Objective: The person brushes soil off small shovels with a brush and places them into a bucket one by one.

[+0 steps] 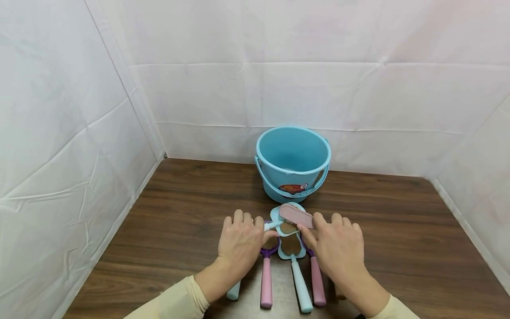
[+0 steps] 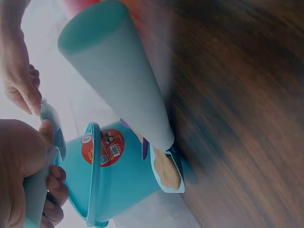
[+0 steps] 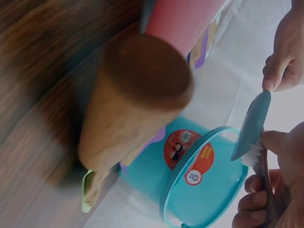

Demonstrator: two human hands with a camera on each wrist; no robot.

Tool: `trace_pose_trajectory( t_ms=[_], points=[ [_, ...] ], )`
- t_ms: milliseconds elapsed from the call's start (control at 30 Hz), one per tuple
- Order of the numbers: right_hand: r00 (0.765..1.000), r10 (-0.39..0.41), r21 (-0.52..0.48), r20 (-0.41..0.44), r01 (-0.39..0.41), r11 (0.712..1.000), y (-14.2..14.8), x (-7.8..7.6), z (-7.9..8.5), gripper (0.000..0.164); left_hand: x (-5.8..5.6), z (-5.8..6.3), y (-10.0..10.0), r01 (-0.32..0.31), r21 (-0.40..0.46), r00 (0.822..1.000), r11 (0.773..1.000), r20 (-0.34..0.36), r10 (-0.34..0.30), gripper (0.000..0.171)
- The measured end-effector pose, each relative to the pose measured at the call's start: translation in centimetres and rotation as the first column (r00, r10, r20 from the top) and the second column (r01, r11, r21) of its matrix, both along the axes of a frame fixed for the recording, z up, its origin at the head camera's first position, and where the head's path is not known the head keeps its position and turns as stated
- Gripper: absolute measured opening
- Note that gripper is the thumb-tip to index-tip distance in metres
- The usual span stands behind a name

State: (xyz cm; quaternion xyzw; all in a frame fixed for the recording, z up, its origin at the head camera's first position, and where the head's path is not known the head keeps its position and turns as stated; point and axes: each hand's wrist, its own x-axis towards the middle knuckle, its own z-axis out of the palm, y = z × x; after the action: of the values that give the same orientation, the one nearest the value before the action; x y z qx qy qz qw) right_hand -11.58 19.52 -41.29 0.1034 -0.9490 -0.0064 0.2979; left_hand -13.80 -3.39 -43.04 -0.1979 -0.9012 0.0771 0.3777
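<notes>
Pink-backed brush [image 1: 295, 215], gripped by the right hand [image 1: 338, 241] | bristles [image 3: 253, 156] meet light-blue paddle [image 3: 253, 123] | left hand [image 1: 244, 235] clasps the paddle's handle [image 2: 37, 190], likely steadying it.

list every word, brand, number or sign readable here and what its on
No word or number is legible.
Red sticker on blue bucket: lettering too small and blurred.
Its barcode-like patch: unreadable.
Its white round mark: unreadable.
Pale blue tool, pink brush: no text seen.
</notes>
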Motion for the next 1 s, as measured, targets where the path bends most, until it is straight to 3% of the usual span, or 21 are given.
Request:
trace_pose_trajectory(
  t_ms=[267, 567, 767, 1000],
  points=[
    [1.0, -0.009, -0.009, 0.007, 0.009, 1.0, 0.4, 0.3, 0.0, 0.049, -0.1, 0.0, 0.0, 0.025, -0.001, 1.0, 1.0, 0.007, -0.025, 0.066],
    [0.989, 0.137, -0.006, -0.062, -0.137, 0.99, -2.4, 1.5, 0.1, 0.06, -0.5, 0.2, -0.2, 0.013, -0.001, 1.0, 1.0, 0.022, -0.013, 0.063],
    [0.996, 0.077, 0.0, -0.033, -0.077, 0.997, -1.7, 0.8, -0.5, 0.058, -0.7, 0.2, -0.5, -0.033, -0.023, 0.999, 0.999, 0.011, 0.033, 0.067],
    [0.999, 0.043, 0.023, -0.012, -0.042, 0.999, -0.2, 0.4, -0.7, 0.052, -0.7, 0.2, -0.4, -0.012, -0.008, 1.0, 1.0, 0.006, 0.012, 0.067]
  ],
)
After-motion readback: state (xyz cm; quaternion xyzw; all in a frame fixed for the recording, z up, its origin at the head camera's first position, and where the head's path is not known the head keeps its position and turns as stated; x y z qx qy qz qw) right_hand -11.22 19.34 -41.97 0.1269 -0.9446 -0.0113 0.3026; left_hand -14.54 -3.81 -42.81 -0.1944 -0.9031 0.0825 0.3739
